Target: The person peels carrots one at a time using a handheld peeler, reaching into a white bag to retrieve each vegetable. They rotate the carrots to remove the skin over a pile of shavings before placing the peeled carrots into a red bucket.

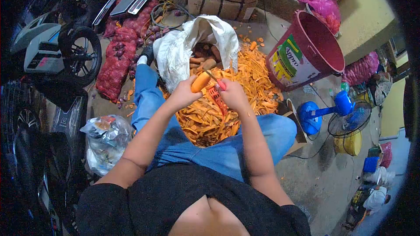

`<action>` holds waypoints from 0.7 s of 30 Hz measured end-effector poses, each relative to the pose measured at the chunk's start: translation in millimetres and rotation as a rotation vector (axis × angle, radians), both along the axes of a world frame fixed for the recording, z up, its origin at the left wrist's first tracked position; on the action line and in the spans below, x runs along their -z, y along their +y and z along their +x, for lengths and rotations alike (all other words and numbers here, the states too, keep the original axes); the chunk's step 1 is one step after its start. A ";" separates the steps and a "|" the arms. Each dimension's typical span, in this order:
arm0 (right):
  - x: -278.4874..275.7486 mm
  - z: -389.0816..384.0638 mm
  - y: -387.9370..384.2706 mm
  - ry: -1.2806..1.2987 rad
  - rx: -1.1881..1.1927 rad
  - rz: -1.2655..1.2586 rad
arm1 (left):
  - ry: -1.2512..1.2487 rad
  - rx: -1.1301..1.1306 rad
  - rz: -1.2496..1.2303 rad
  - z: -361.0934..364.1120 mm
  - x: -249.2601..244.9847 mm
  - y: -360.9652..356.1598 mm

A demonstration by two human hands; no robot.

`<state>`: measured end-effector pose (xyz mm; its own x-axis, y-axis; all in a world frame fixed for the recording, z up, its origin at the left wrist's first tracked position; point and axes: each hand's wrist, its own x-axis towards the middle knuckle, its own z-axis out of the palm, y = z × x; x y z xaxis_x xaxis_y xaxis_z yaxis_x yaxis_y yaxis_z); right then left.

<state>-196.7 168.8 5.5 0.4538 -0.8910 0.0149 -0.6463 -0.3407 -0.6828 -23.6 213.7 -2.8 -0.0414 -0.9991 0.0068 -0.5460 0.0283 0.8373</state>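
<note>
My left hand [184, 92] is wrapped round a carrot [201, 82] that shows bright orange at its near part. Beside it my right hand [233, 95] grips a knife [214, 79] with a red handle, its blade reaching to the carrot. Below both hands lies a large heap of orange peelings [205, 120], with part of a red plastic basket [217, 100] showing among them. Just beyond my hands, a white woven sack [172, 57] gapes open with unpeeled carrots [215, 53] inside.
A maroon bucket [280, 67] stands right of the heap, with a blue fan [310, 116] nearer me. Red net sacks of onions [114, 72], a scale [127, 3] and a motorbike wheel [81, 57] are left. A plastic bag [107, 142] lies by my left leg.
</note>
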 end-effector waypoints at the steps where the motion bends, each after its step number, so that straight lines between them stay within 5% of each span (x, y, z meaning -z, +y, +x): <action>1: 1.7 1.4 0.2 0.008 -0.007 0.010 | 0.025 0.009 0.022 -0.3 -0.2 0.1; 21: 47.7 19.1 -6.0 0.019 -0.028 0.030 | -0.008 0.046 0.047 16.5 28.6 7.7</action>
<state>-177.6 162.9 -42.2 0.4787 -0.8778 -0.0201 -0.6496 -0.3387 -0.6806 -7.1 221.4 -31.4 -0.0869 -0.9954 -0.0411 -0.5521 0.0138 0.8336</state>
